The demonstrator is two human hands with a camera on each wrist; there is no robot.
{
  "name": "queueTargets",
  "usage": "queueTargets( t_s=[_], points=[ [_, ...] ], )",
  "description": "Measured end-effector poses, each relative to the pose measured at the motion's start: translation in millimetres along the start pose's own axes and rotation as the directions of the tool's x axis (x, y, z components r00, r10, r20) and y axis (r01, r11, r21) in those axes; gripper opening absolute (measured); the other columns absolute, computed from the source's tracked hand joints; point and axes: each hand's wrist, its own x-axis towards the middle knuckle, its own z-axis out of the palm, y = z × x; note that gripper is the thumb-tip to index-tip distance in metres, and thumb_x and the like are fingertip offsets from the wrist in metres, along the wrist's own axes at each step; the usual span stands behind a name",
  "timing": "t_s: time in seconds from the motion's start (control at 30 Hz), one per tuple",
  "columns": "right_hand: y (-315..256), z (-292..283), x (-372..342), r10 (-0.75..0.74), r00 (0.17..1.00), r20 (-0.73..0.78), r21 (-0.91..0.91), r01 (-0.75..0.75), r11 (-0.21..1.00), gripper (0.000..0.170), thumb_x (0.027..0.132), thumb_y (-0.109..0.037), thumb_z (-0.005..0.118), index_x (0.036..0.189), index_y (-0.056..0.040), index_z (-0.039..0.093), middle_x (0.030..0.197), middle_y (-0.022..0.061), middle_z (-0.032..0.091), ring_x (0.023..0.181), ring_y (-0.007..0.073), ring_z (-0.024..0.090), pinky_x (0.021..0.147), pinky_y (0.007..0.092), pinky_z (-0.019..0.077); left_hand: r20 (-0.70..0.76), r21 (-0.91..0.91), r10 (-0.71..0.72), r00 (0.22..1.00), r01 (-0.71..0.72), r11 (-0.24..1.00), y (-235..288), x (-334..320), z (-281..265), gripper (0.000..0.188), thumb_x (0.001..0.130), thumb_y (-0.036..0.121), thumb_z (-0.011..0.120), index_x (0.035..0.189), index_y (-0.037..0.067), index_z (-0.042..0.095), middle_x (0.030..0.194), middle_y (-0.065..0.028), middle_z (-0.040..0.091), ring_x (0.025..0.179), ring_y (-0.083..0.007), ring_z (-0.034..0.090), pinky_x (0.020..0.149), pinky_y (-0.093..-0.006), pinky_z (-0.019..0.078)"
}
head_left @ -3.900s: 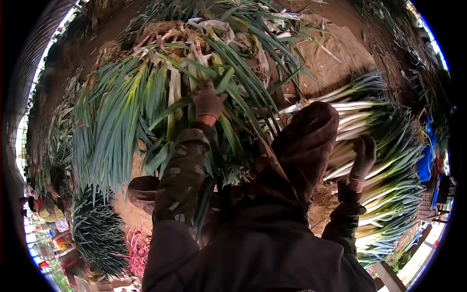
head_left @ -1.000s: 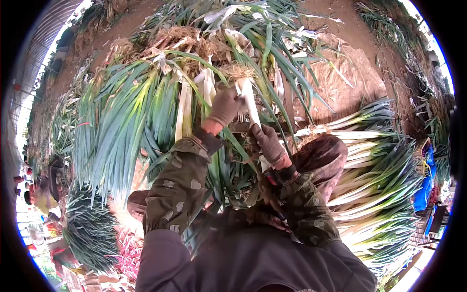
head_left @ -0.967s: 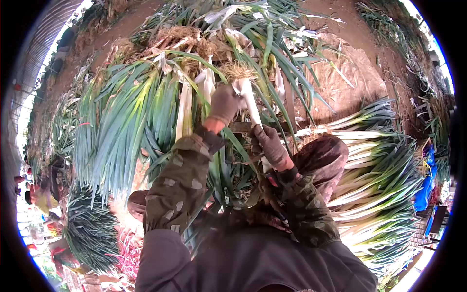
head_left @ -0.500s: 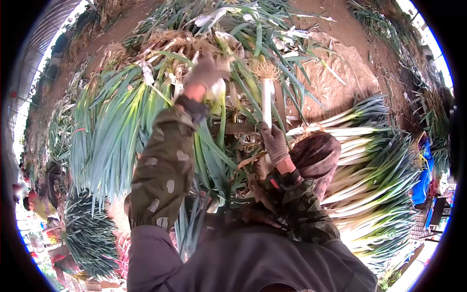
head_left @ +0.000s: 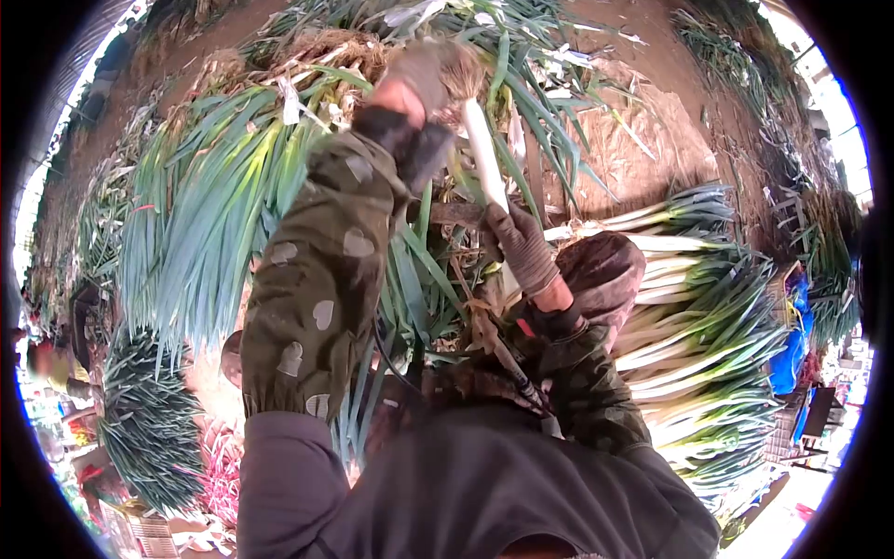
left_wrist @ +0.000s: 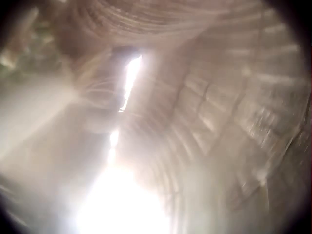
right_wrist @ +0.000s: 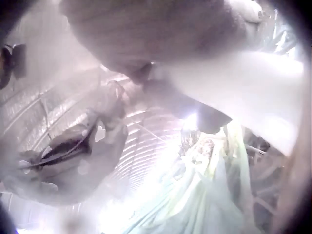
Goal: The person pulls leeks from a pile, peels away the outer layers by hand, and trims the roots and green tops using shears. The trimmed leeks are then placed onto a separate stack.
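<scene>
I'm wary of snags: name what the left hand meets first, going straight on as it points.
Probably the roots of the leek in the right hand; blur and unclear depth leave open whether the left hand touches them now.

Blue sheeting [head_left: 788, 359] seen bunched at right. Brown sheet [head_left: 663, 140] laid flat on soil [head_left: 656, 47], creased. Pink strands [head_left: 222, 466] heaped lower left. Ribbed roof [right_wrist: 146, 146] glimpsed, washed out by glare.

Brown dirt floor [head_left: 652, 58], ribbed arched roof [right_wrist: 146, 151], bright light [head_left: 829, 74] at sides.
</scene>
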Motion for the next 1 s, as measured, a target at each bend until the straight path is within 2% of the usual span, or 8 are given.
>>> queueTargets(
  t_s=[0.17,0.33,0.47,0.57,0.63,0.8,0.83,1.0],
  points=[
    [14.9,-16.6,-30.5,-0.041,0.995,-0.091,-0.094,0.032,0.995,0.032,0.102,-0.027,0.059,0.108,0.0038,0.062,0.08,-0.0003,0.062,0.066,0.0053,0.056,0.054,0.02,0.0429,0.095,0.617,0.215,0.972,-0.227,0.754,11.5,9.1,-62.7,0.026,0.089,0.019,0.067,0.112,0.006,0.064,0.099,-0.0055,0.069,0.086,-0.0153,0.065,0.077,-0.029,0.057],
    [-37.7,-78.6,21.1,-0.083,0.885,-0.459,-0.01,0.088,0.996,0.035,0.097,-0.032,0.067,0.102,0.003,0.067,0.074,0.0063,0.066,0.065,0.0156,0.064,0.059,0.0268,0.0535,0.105,0.737,-0.125,0.987,0.007,0.675,-0.6,38.3,-128.3,0.029,0.082,0.029,0.077,0.101,0.009,0.069,0.1,-0.0025,0.071,0.095,-0.0155,0.066,0.083,-0.03,0.0548],
    [-106.8,-74.0,36.1,-0.235,0.962,-0.135,-0.313,0.184,0.932,0.043,0.093,-0.029,0.072,0.11,0.0098,0.066,0.095,0.0179,0.074,0.082,0.0217,0.072,0.075,0.0314,0.0593,0.154,0.878,-0.287,0.946,0.002,0.478,-40.9,-38.0,-48.1,0.027,0.082,0.036,0.078,0.087,0.01,0.073,0.093,-0.001,0.071,0.09,-0.0157,0.067,0.083,-0.0329,0.054],
    [-130.4,-60.9,50.0,-0.315,0.948,-0.057,-0.428,0.261,0.865,0.044,0.093,-0.03,0.071,0.113,0.0088,0.067,0.095,0.0151,0.075,0.08,0.0173,0.071,0.075,0.0266,0.0575,0.621,0.655,0.132,0.772,-0.604,0.454,-97.9,-62.3,-8.1,0.035,0.087,0.039,0.074,0.1,0.007,0.07,0.102,-0.0072,0.069,0.096,-0.0215,0.064,0.089,-0.0354,0.0545],
    [-140.6,-48.5,57.0,-0.34,0.94,-0.027,-0.45,0.292,0.844,0.041,0.093,-0.031,0.071,0.111,0.0059,0.069,0.095,0.0128,0.075,0.079,0.0138,0.07,0.072,0.0259,0.0565,0.463,0.434,0.443,0.768,-0.632,0.642,-95.7,-95.7,36.8,0.043,0.081,0.018,0.077,0.116,-0.004,0.063,0.115,-0.0138,0.069,0.097,-0.0232,0.067,0.089,-0.0357,0.055],
    [-152.2,-25.0,67.6,-0.414,0.909,0.038,-0.33,0.403,0.854,0.039,0.099,-0.035,0.062,0.117,-0.0002,0.067,0.101,0.0109,0.074,0.087,0.0168,0.07,0.083,0.0286,0.0551,0.344,-0.028,0.215,0.914,-0.219,0.975,-109.9,-111.7,74.4,0.045,0.082,0.015,0.075,0.12,-0.002,0.058,0.106,-0.0129,0.07,0.093,-0.0237,0.068,0.085,-0.0338,0.0559],
    [-161.9,-7.6,64.4,-0.437,0.886,-0.157,-0.165,0.412,0.896,0.028,0.095,-0.035,0.068,0.095,-0.007,0.067,0.067,0.0051,0.063,0.052,0.0207,0.058,0.049,0.0332,0.0501,0.337,-0.049,0.223,0.915,-0.22,0.974,-115.4,-112.0,75.8,0.044,0.082,0.014,0.074,0.119,-0.003,0.058,0.104,-0.0125,0.07,0.092,-0.024,0.068,0.084,-0.0333,0.0563],
    [-232.7,-48.7,66.3,-0.357,0.838,-0.412,0.108,0.434,0.895,0.028,0.098,-0.036,0.062,0.088,-0.0096,0.061,0.064,0.0016,0.056,0.048,0.0178,0.051,0.046,0.0339,0.0439,0.313,0.489,0.107,0.944,-0.257,0.834,-141.7,-143.3,64.3,0.034,0.084,0.02,0.067,0.116,0.008,0.065,0.087,-0.0124,0.072,0.077,-0.0258,0.07,0.075,-0.0375,0.057]
  ],
)
